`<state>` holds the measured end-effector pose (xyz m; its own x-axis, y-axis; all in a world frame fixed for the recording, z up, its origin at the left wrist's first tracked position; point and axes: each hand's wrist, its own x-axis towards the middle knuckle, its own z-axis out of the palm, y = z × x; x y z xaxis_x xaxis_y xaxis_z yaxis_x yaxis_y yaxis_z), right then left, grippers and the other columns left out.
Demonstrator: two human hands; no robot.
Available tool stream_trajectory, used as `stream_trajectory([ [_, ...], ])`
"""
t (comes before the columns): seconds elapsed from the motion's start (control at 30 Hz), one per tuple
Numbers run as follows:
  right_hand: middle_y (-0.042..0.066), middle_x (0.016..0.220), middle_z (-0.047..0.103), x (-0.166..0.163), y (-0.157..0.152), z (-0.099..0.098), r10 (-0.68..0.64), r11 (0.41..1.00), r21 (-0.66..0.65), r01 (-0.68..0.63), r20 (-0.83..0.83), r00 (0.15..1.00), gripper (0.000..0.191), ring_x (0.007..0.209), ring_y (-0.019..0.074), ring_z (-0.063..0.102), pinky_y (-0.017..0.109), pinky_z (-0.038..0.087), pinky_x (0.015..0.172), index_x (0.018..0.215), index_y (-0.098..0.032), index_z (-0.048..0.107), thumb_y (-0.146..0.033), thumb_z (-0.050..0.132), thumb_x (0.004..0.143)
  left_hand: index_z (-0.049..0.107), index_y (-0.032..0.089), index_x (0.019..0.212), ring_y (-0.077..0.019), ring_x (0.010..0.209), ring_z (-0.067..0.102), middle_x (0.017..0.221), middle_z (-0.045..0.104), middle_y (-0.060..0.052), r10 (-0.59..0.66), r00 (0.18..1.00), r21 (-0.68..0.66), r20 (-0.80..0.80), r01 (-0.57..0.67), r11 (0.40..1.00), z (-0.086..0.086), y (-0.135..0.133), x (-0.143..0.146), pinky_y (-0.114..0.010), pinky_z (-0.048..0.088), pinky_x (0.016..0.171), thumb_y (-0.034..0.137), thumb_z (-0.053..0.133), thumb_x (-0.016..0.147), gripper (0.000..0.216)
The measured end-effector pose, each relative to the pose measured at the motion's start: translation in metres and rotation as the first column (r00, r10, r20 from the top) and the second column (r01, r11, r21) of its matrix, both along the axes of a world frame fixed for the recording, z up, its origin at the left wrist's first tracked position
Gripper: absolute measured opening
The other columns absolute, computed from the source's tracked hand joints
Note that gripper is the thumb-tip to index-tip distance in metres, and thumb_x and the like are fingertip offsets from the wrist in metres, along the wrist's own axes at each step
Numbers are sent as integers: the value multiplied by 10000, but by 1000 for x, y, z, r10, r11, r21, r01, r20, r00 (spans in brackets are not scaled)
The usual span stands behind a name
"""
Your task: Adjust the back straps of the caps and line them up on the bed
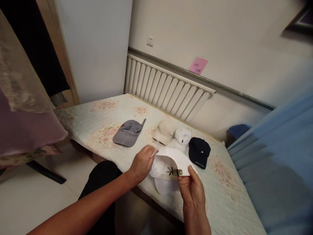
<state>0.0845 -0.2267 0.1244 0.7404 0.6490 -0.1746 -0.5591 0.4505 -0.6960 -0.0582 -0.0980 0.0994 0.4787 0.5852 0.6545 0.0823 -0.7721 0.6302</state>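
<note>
A white cap [168, 166] with a black letter mark and a small metal buckle hangs just above the near edge of the bed [220, 202]. My left hand [141, 164] pinches its strap at the left side. My right hand [192, 191] grips the strap end beside the buckle. Behind it on the bed lie a grey cap [128, 133], a beige cap [164, 131], another white cap [182, 136] and a dark navy cap [199, 151].
The bed has a pale floral cover. A white radiator [163, 88] runs along the wall behind it, with a pink note [198, 65] above. Blue curtain fabric [278, 163] hangs at the right. Folded bedding [24, 107] sits at the left.
</note>
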Motion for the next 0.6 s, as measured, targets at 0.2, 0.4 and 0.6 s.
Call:
stream_trajectory([
  [0.2, 107, 1055, 705, 5, -1, -6, 37, 999, -8, -37, 47, 998, 427, 884, 179, 678, 314, 562, 799, 1172, -107, 587, -193, 675, 763, 595, 147, 1019, -197, 943, 562, 965, 612, -93, -58, 996, 4, -67, 59, 998, 1, 1, 0, -346, 471, 861, 105, 350, 854, 299],
  [0.4, 79, 974, 726, 4, 1, -4, 39, 999, 15, -39, 4, 999, 375, 800, 160, 685, 296, 575, 760, 1120, -111, 614, -155, 672, 752, 601, 122, 977, -199, 891, 561, 908, 618, -93, -97, 994, -4, -53, 97, 995, 0, -4, 0, -345, 474, 808, 108, 363, 865, 264],
  [0.6, 71, 958, 728, 2, 3, -4, 41, 999, 20, -41, 8, 999, 355, 803, 165, 685, 299, 576, 750, 1108, -120, 619, -150, 661, 757, 579, 130, 1039, -177, 921, 558, 948, 606, -82, -146, 989, 41, 31, 145, 989, 8, -11, 0, -320, 468, 833, 40, 364, 817, 322],
])
